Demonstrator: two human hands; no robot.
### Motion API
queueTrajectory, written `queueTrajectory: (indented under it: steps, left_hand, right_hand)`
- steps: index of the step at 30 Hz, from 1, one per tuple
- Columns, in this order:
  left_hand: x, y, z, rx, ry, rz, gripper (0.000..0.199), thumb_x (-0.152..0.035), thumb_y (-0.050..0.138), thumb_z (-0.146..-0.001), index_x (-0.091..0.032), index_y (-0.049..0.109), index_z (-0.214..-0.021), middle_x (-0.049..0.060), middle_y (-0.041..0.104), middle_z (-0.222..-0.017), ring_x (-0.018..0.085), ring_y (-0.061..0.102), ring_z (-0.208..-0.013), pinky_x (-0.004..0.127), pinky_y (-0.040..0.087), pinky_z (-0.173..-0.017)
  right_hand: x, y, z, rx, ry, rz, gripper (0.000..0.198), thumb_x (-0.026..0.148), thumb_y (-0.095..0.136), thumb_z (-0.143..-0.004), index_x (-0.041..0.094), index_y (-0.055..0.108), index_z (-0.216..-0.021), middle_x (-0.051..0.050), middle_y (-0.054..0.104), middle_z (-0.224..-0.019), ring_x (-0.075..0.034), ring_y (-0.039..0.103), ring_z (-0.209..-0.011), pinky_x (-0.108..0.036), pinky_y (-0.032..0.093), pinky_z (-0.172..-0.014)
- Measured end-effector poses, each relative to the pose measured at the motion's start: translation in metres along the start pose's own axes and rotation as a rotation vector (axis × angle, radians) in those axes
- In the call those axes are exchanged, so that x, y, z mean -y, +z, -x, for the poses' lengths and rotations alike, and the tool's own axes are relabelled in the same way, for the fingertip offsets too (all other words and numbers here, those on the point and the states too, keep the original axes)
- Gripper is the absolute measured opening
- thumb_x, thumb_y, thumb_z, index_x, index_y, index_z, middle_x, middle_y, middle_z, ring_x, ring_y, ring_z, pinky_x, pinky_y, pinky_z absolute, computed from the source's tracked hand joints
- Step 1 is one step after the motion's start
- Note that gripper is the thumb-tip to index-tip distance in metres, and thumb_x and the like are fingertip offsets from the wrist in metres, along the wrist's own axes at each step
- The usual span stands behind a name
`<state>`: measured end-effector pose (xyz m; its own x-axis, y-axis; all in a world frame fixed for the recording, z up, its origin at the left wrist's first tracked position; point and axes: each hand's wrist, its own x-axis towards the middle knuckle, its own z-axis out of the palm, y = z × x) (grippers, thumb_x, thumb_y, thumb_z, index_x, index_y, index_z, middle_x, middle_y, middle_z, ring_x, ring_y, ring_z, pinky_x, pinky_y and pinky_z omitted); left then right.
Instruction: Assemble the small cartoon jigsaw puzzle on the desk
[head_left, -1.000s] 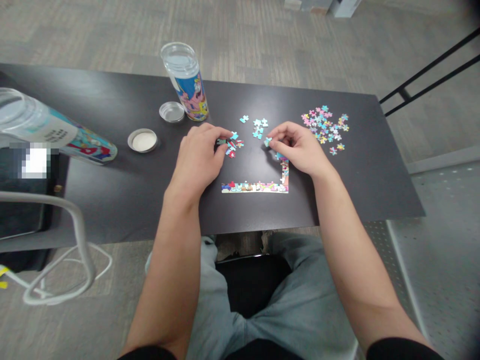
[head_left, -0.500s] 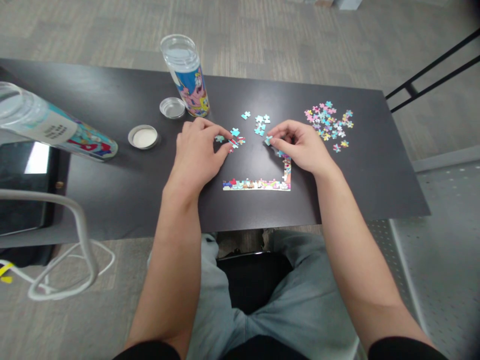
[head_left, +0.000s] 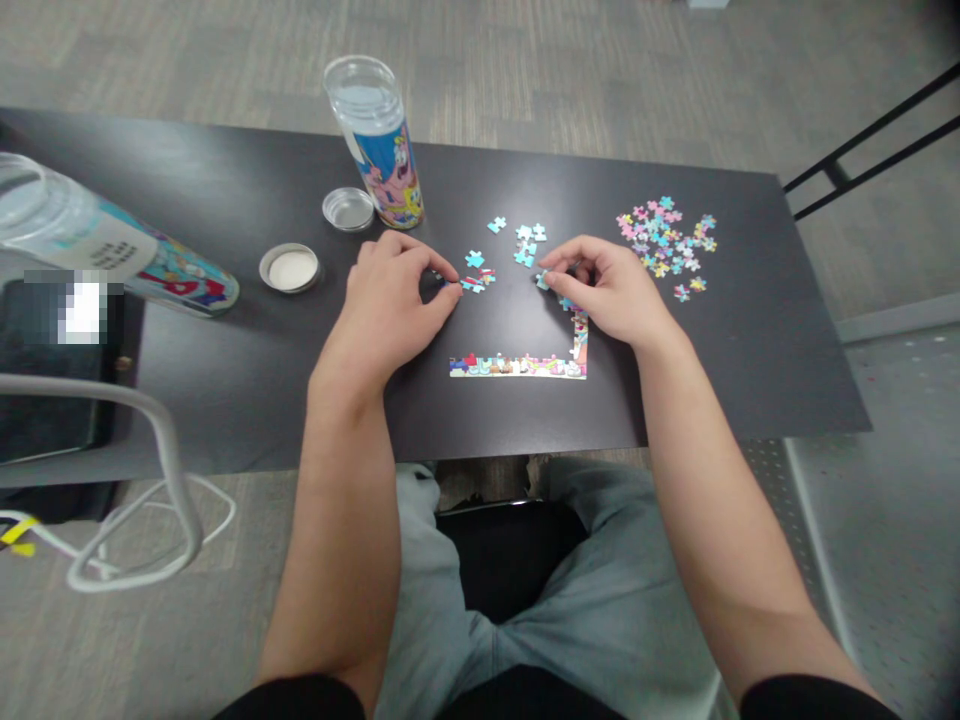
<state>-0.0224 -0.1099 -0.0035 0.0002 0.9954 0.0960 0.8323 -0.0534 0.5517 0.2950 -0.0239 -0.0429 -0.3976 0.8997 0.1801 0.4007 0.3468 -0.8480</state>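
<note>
My right hand (head_left: pixel 611 290) pinches a light-blue puzzle piece (head_left: pixel 541 281) between thumb and fingertips, just above the upper end of a joined puzzle border (head_left: pixel 517 368). That border forms an L: a long bottom strip and a short right side, partly covered by my right hand. My left hand (head_left: pixel 397 305) rests to the left with thumb and index finger drawn nearly together. Its tips touch or almost touch a small group of loose red and blue pieces (head_left: pixel 474 285); anything between them is too small to make out. More light-blue pieces (head_left: pixel 525 245) lie between the hands.
A big heap of mixed pieces (head_left: pixel 667 240) lies to the right. A clear cartoon-printed canister (head_left: pixel 390 170) stands at the back, near two round lids (head_left: pixel 349 209) (head_left: pixel 291 269). Another canister (head_left: pixel 172 265) and a dark tablet-like device (head_left: pixel 52 390) occupy the left, beside a pale cable (head_left: pixel 169 450).
The view has shifted slightly. My left fingertips have drawn a little left from the red and blue pieces. My right hand still pinches the light-blue piece in nearly the same spot.
</note>
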Motion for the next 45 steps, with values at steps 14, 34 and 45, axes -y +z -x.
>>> queueTrajectory:
  steps: [14, 34, 45]
  left_hand:
    - [0.002, -0.020, 0.007, 0.122, -0.004, 0.131, 0.026, -0.055, 0.086, -0.111, -0.029, 0.091, -0.108, 0.009, 0.080, -0.120, 0.031, 0.074, -0.107, 0.050, 0.065, -0.107]
    - [0.012, -0.027, 0.007, 0.284, 0.087, 0.160, 0.039, -0.064, 0.100, -0.098, -0.032, 0.093, -0.120, 0.008, 0.081, -0.129, 0.033, 0.076, -0.115, 0.055, 0.063, -0.108]
    - [0.006, -0.040, 0.012, 0.338, 0.068, 0.216, 0.041, -0.072, 0.090, -0.093, -0.040, 0.099, -0.118, 0.007, 0.084, -0.126, 0.035, 0.075, -0.109, 0.057, 0.065, -0.110]
  right_hand:
    - [0.007, -0.001, 0.002, 0.002, 0.015, 0.036, 0.019, 0.047, 0.099, -0.105, 0.034, 0.093, -0.117, -0.004, 0.084, -0.101, -0.022, 0.055, -0.076, -0.043, 0.047, -0.073]
    - [0.017, -0.003, 0.004, 0.003, 0.083, 0.050, 0.030, 0.061, 0.104, -0.102, 0.037, 0.093, -0.115, -0.006, 0.083, -0.102, -0.025, 0.057, -0.080, -0.046, 0.049, -0.074]
    - [0.017, -0.007, 0.006, 0.046, 0.083, 0.075, 0.014, 0.050, 0.100, -0.107, 0.041, 0.093, -0.116, -0.005, 0.084, -0.108, -0.028, 0.061, -0.083, -0.051, 0.051, -0.075]
